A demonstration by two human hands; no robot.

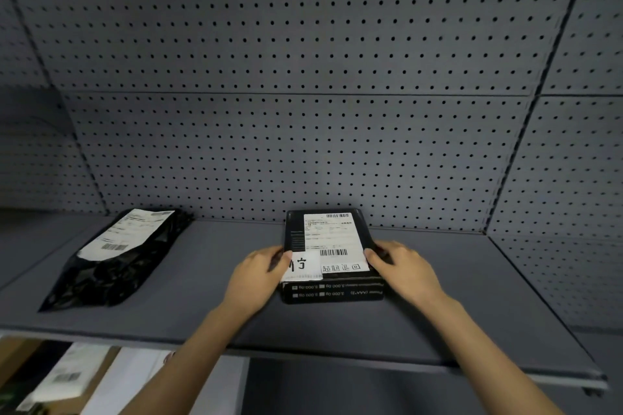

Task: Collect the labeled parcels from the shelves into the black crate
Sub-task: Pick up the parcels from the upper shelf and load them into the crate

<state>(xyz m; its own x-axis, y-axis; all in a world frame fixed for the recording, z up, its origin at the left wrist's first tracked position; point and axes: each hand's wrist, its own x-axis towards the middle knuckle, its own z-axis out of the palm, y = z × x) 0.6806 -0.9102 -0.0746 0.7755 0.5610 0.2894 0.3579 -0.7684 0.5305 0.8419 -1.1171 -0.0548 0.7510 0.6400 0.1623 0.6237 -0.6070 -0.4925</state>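
**Spotter:** On the grey shelf, right of centre, lies the black box you are after. Your left hand clasps its left edge with the thumb on top, over a white slip with handwriting. Your right hand grips the right edge the same way, thumb lying on the shipping label.

**Operator:** What else is around it?

**Spotter:** One black bag lies on the same shelf, well apart to your left, with its own white label near the far end. It lies slantwise, far end leaning right. Nothing stands between the two parcels, and nothing lies between the box and the shelf's front lip. Behind the box rises the pegboard; the box's far end sits just beside it, though I cannot tell whether they touch.

**Operator:** Room to move?

**Spotter:** Bare shelf lies on both sides of the box, more on the left up to the bag, and a wide strip to the right before the side panel. Your forearms cross the front lip. Below the lip on the left you can see a lower level holding white labelled packets, blurred.

**Operator:** How does the box lie?

**Spotter:** Flat, label up. Its long axis runs from you toward the pegboard, almost square to the lip. The near end face shows printed text turned upside down to you.
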